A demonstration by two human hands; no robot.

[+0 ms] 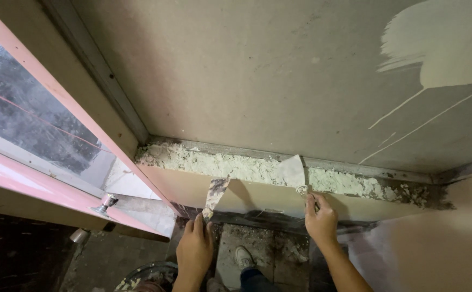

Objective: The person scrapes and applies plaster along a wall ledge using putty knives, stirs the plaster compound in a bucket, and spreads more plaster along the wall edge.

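Observation:
My right hand [321, 218] grips a wide putty knife [291, 172], its blade coated in pale filler and pressed on a rough band of white filler [230, 165] along the top of a low ledge. In my left hand [195, 247] is a second, narrower putty knife [215, 193], smeared with filler, its blade pointing up in front of the ledge's beige face [257, 197]. Both hands sit just below the ledge, roughly a hand's width apart.
A grey board wall [257, 70] rises behind the ledge, with a white filler patch [447, 43] at top right. A pink-framed window [36, 130] with a metal knob [105, 203] stands at left. My shoe [243, 257] and a bucket rim [144, 276] are on the dirty floor.

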